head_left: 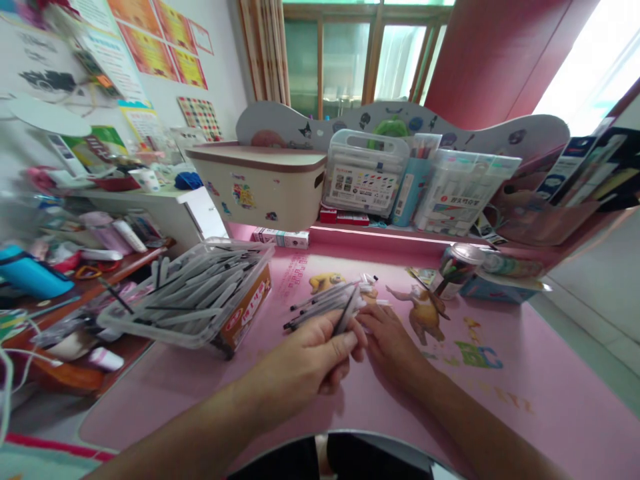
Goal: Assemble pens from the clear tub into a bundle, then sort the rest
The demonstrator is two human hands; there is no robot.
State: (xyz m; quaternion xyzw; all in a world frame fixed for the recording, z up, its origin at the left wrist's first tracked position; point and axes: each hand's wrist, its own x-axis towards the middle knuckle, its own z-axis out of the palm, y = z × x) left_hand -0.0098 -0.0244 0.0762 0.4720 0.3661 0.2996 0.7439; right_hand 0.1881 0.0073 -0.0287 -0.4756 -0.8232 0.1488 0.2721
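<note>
My left hand (313,357) is closed around a bundle of grey pens (330,303) with dark tips, holding them low over the pink desk (500,393). My right hand (387,337) sits just right of it, fingers curled at the bundle's near end and touching the pens. A clear plastic box (200,297) full of the same grey pens stands to the left of my hands, partly over an orange carton.
A cream storage bin (260,183), clear marker cases (367,173) and a pen cup line the shelf at the back. A tipped can (457,267) lies right of the pens. A cluttered side table (75,280) stands at the left.
</note>
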